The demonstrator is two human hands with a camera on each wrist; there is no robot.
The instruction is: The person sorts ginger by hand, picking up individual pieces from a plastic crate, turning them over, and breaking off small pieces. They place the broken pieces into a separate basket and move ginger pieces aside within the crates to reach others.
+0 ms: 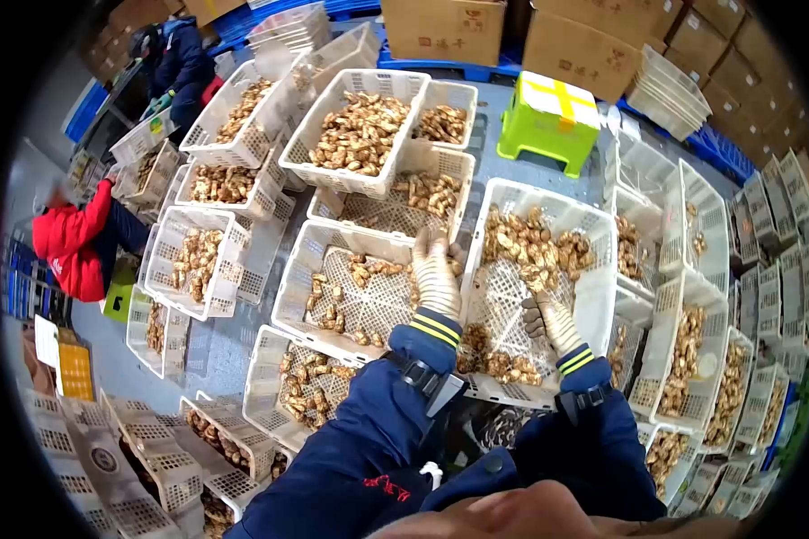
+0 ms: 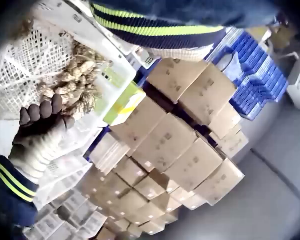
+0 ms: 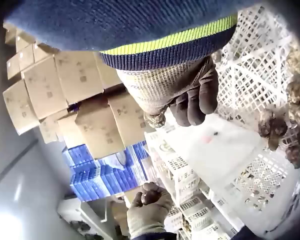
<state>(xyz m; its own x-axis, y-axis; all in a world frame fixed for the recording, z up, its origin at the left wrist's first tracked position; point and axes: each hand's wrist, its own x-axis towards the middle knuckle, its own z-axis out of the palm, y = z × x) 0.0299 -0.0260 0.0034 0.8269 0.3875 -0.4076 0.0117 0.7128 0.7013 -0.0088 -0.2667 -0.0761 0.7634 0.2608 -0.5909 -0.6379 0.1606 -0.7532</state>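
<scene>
Both hands wear pale gloves with dark palms. The left hand (image 1: 436, 277) is over the wall between two white crates; in the right wrist view the left hand (image 3: 149, 212) grips a brown knobbly piece (image 3: 151, 195). Inside the right-hand crate (image 1: 593, 310), below a pile of pieces (image 1: 530, 242), is the right hand (image 1: 553, 323). Its fingers (image 3: 192, 105) are curled, and a lump (image 3: 155, 119) shows at its thumb side. The left wrist view shows the right hand (image 2: 37, 142) beside the pile. The crate (image 1: 288, 296) on the left holds scattered pieces.
Filled white crates (image 1: 355, 130) stand beyond the hands and on both sides. A green stool (image 1: 548, 121) stands ahead, with cardboard boxes (image 1: 445, 31) on blue pallets behind. A person in red (image 1: 72, 238) and another in dark clothes (image 1: 180, 67) are at the left.
</scene>
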